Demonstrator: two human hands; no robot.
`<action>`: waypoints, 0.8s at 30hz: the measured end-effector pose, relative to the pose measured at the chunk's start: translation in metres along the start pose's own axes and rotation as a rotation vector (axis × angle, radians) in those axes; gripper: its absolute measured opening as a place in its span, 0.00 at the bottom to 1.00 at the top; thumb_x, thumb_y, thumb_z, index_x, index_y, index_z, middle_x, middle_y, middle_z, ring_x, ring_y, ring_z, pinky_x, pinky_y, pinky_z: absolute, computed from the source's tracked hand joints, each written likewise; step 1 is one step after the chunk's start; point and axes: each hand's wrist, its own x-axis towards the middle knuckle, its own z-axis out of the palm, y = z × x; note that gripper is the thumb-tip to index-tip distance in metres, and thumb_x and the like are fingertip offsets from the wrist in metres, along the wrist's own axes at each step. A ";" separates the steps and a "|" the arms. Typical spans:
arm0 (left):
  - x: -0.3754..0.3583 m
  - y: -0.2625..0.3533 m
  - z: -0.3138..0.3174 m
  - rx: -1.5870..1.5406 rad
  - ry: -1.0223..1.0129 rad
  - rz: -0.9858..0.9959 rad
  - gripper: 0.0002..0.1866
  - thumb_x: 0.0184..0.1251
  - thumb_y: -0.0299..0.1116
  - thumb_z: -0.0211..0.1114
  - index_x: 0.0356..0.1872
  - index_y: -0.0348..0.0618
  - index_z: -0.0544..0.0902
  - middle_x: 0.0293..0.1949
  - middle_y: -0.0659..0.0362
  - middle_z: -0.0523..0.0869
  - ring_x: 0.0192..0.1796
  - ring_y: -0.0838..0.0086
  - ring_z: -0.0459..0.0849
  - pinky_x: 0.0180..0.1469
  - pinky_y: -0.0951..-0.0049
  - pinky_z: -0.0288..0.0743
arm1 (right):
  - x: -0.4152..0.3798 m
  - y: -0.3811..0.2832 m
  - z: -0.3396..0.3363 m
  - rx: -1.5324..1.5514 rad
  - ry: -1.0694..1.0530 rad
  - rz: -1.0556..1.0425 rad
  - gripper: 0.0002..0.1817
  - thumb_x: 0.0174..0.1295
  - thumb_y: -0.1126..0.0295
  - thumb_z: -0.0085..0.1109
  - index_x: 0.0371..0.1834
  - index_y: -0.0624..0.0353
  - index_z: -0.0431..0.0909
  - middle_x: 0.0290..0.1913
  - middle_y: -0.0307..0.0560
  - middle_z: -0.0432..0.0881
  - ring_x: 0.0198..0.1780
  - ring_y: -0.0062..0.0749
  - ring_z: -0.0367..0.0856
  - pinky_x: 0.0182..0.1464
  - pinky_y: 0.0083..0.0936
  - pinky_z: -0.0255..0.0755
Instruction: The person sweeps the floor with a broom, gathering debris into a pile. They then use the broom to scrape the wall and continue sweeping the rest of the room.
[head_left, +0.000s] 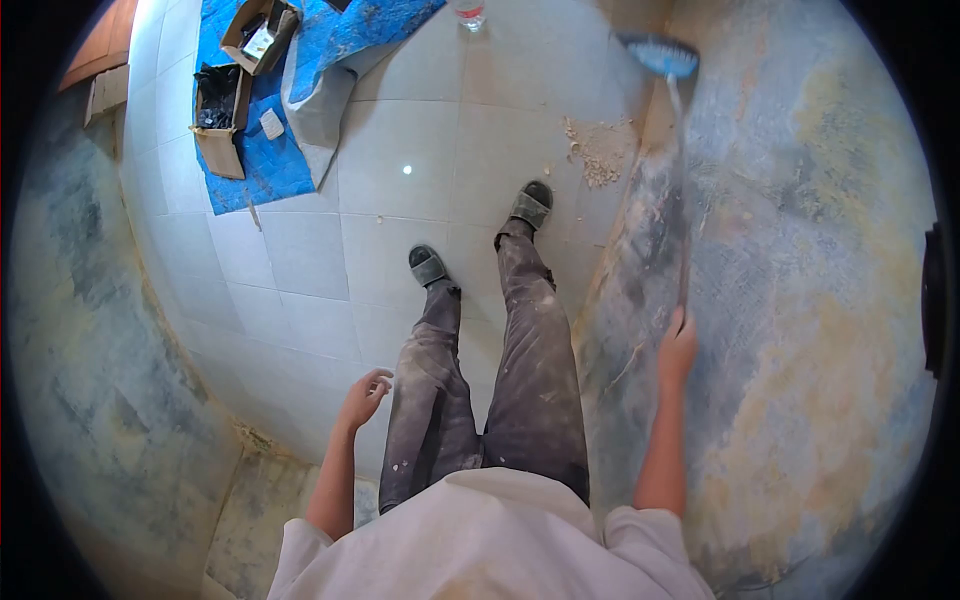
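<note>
My right hand (678,348) is wrapped round the lower end of a long broom handle (683,200), beside the stained wall on the right. The handle runs up to a blue broom head (660,57), which is near the foot of that wall. A scattered pile of pale debris (600,150) lies on the tiles below the broom head. My left hand (368,395) hangs beside my left thigh with its fingers bent and apart, and nothing shows in it.
A blue sheet (262,165) lies at the upper left, bearing an open cardboard box (222,150) with black plastic and a second box (240,35). A clear bottle (470,14) stands at the top. Stained walls rise on both sides of the tiled floor (400,150).
</note>
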 end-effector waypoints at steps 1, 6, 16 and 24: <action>0.008 0.019 0.007 0.005 -0.028 0.022 0.12 0.63 0.28 0.52 0.46 0.38 0.77 0.32 0.54 0.83 0.40 0.70 0.83 0.45 0.70 0.75 | 0.046 -0.007 0.000 -0.025 0.001 -0.029 0.24 0.68 0.53 0.38 0.37 0.65 0.73 0.33 0.63 0.78 0.38 0.59 0.76 0.37 0.42 0.66; 0.044 0.105 0.039 -0.112 -0.094 0.074 0.12 0.64 0.28 0.52 0.46 0.37 0.77 0.33 0.56 0.82 0.40 0.73 0.82 0.46 0.72 0.73 | 0.272 -0.099 -0.001 -0.048 0.136 -0.205 0.28 0.66 0.50 0.39 0.40 0.68 0.76 0.40 0.67 0.78 0.46 0.63 0.75 0.47 0.46 0.68; 0.050 0.126 0.054 -0.144 -0.086 0.068 0.10 0.66 0.28 0.51 0.43 0.35 0.76 0.37 0.56 0.81 0.41 0.74 0.79 0.48 0.72 0.73 | 0.472 -0.281 0.025 0.273 -0.156 -0.020 0.25 0.64 0.53 0.44 0.47 0.66 0.75 0.46 0.65 0.78 0.47 0.61 0.77 0.48 0.44 0.71; 0.042 0.114 0.059 -0.225 -0.086 -0.018 0.13 0.65 0.27 0.51 0.49 0.37 0.76 0.37 0.55 0.82 0.41 0.73 0.81 0.48 0.71 0.74 | 0.445 -0.213 0.074 -0.001 0.030 -0.320 0.26 0.67 0.53 0.37 0.41 0.70 0.73 0.30 0.65 0.79 0.23 0.52 0.79 0.28 0.41 0.75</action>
